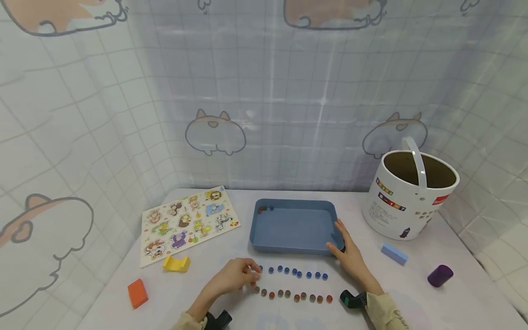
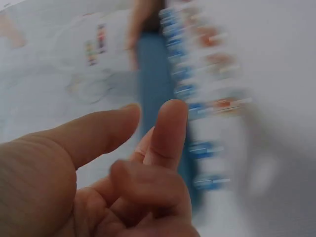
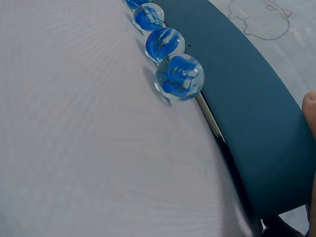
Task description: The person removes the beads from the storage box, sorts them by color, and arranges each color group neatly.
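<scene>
My left hand (image 1: 238, 276) hovers at the left end of two rows of glass marbles, fingers loosely bent. In the left wrist view the thumb and index finger of the left hand (image 2: 143, 168) stand apart with no marble between them. Blue marbles (image 1: 286, 270) form the row nearer the tray; red and brownish marbles (image 1: 287, 294) form the front row. My right hand (image 1: 349, 256) touches the right front corner of the blue tray (image 1: 294, 251), thumb and fingers spread and fairly straight. Several small marbles (image 1: 264, 209) lie in the tray's far left corner.
An animal puzzle board (image 1: 187, 223) lies at the back left, with a yellow block (image 1: 176, 264) and an orange block (image 1: 137, 293) in front. At the right stand a white bucket (image 1: 396, 206), a light blue block (image 1: 394, 254) and a purple cylinder (image 1: 440, 275).
</scene>
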`<state>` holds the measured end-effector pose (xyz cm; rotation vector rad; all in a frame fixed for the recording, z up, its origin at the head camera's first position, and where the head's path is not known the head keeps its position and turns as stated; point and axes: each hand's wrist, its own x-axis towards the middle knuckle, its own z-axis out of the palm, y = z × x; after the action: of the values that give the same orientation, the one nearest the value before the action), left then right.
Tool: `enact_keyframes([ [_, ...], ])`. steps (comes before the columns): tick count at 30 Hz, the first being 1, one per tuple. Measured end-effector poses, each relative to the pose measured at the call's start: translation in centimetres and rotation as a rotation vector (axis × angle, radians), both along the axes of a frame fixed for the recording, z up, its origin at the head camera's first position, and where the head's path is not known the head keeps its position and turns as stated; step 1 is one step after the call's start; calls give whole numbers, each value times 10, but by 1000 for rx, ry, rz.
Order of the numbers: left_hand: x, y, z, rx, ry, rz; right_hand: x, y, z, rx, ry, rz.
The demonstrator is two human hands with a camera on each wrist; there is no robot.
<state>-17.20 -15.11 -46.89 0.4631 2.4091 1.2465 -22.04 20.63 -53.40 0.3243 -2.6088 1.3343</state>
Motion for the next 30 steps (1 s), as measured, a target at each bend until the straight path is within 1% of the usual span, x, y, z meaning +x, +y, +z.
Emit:
enact_keyframes([
  [2, -11, 5, 14, 26, 36, 16, 0, 2, 0, 2, 1, -7],
  [5, -33, 15, 31, 84, 62, 62, -1, 3, 1, -2, 1, -8],
  [7, -50, 23, 37, 117, 70, 110, -1, 3, 1, -9, 1, -2],
  [9, -69, 32, 38, 153, 72, 166, -1, 2, 1, -21, 3, 2],
  [11, -88, 41, 35, 192, 79, 232, -1, 1, 1, -29, 5, 2],
  [13, -105, 49, 29, 237, 80, 292, -1, 0, 0, -34, 0, 6],
  [14, -111, 53, 25, 259, 78, 320, -1, -1, 0, -34, -3, 7],
  [17, -125, 62, 16, 309, 46, 392, 0, -2, -2, -32, -12, 10],
  [19, -133, 68, 13, 317, 17, 425, 0, -2, -3, -27, -10, 8],
  [23, -150, 76, 9, 276, -43, 506, 0, -1, -3, -27, -4, 4],
  [25, -158, 77, 6, 241, -50, 548, 0, -1, -2, -29, 2, 6],
  [27, -163, 78, 3, 186, -41, 579, 0, -1, -2, -29, 8, 8],
  [30, -167, 81, 1, 116, 10, 596, 0, -1, -2, -34, 18, 7],
])
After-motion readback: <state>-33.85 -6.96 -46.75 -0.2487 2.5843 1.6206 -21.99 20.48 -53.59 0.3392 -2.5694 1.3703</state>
